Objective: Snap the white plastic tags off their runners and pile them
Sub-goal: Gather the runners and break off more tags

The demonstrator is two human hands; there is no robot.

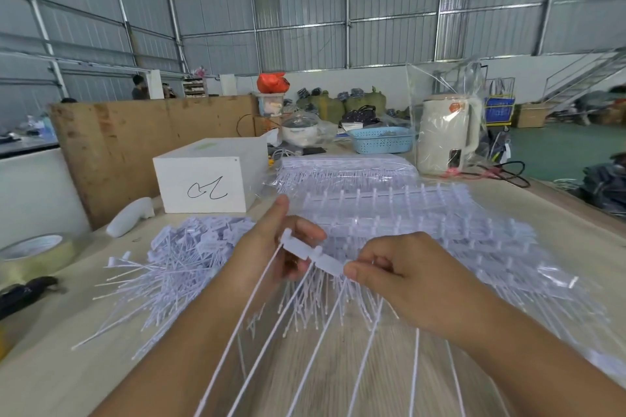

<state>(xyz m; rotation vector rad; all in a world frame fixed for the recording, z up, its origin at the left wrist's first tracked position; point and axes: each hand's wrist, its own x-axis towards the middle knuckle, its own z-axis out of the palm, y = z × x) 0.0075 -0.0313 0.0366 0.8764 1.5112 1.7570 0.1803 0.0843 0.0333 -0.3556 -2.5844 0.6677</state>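
Both hands worked at centre, raised above the wooden table. The left hand pinched the left end of a runner strip, thumb up, fingers curled behind the flat white tags. The right hand gripped the strip's right end, thumb tip on top, fingers folded under. The strip's long thin tails hung down toward the near edge, fanned apart.

Loose tags lay in a pile at left, heads jumbled at the far side, tails splayed near. Uncut strips were stacked in a broad heap from behind the hands out to the right, some under clear film.

Handling, by judgement: the plastic looked very light and thin. The tails were whippy and would likely tangle or bend if grabbed. The flat heads seemed stiffer and the better hold; pinch a head close to its joint with the runner and twist, the other hand bracing the runner just beside it. Smooth plastic may slip under dry fingers.

Far left stood a white box with a scrawled mark; a tape roll sat at the left edge; a cream kettle in clear wrap stood far right.
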